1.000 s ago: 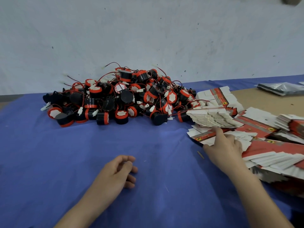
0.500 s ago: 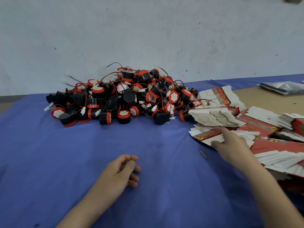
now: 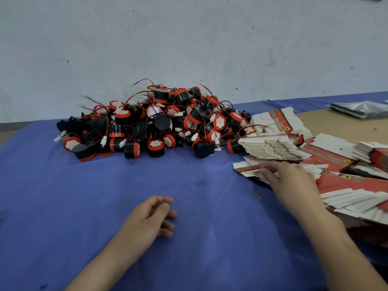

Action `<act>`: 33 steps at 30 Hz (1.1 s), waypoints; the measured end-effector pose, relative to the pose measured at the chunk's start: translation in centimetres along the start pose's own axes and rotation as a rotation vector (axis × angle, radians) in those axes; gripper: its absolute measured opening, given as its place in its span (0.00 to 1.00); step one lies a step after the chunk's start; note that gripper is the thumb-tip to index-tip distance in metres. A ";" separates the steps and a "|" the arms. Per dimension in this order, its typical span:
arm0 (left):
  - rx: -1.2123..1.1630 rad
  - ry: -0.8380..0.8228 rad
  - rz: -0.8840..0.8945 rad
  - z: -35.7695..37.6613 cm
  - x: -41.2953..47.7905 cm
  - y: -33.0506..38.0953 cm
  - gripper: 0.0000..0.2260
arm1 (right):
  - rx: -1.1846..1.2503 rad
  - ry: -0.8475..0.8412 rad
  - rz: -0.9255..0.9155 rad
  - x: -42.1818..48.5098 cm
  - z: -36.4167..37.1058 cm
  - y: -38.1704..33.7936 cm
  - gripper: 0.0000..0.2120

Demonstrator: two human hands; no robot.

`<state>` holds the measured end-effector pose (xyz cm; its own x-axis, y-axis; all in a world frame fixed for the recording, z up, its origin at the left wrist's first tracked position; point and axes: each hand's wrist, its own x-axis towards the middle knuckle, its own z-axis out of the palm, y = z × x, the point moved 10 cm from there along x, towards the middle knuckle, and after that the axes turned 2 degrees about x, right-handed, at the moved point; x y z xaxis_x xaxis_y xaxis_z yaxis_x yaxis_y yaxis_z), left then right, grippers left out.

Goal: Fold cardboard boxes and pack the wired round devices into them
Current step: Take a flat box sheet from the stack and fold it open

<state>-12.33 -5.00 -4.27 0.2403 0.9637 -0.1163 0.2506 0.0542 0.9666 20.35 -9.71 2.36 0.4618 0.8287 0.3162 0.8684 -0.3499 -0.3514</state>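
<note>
The flat boxes [image 3: 273, 148] lie fanned in loose stacks on the right side of the surface. One red-and-white blank [image 3: 246, 169] sticks out toward us at the near edge of the heap. Our right hand [image 3: 294, 181] reaches over it with the fingers stretched onto the card. They are blurred, so we cannot tell whether they pinch it or only touch it. We judge these blanks light, thin and fairly stiff, but easy to crease and likely to slide off one another. We would take one by a free edge or flap, lifting a single sheet clear of its neighbours.

The wired round devices [image 3: 155, 124] sit in a big tangled pile at the back, just beside the blanks. They look small and hard. The thin red leads will probably snag, so the body is the better place to hold.

Our left hand [image 3: 147, 219] rests on the blue cloth [image 3: 94, 196], loosely curled and holding nothing. A bare brown stretch [image 3: 336, 127] shows at far right, with a plastic bag [image 3: 361, 107] on it. A scuffed pale wall [image 3: 189, 38] stands behind.
</note>
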 end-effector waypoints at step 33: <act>0.346 0.190 0.599 -5.0 -4.5 6.0 0.18 | 0.701 0.153 -0.702 -9.2 -2.9 -20.4 0.22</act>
<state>-16.57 -7.70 3.14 0.2699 0.8322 0.4843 0.4168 -0.5544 0.7204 -1.04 -11.44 9.14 -0.0536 0.6664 0.7437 0.6733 0.5741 -0.4659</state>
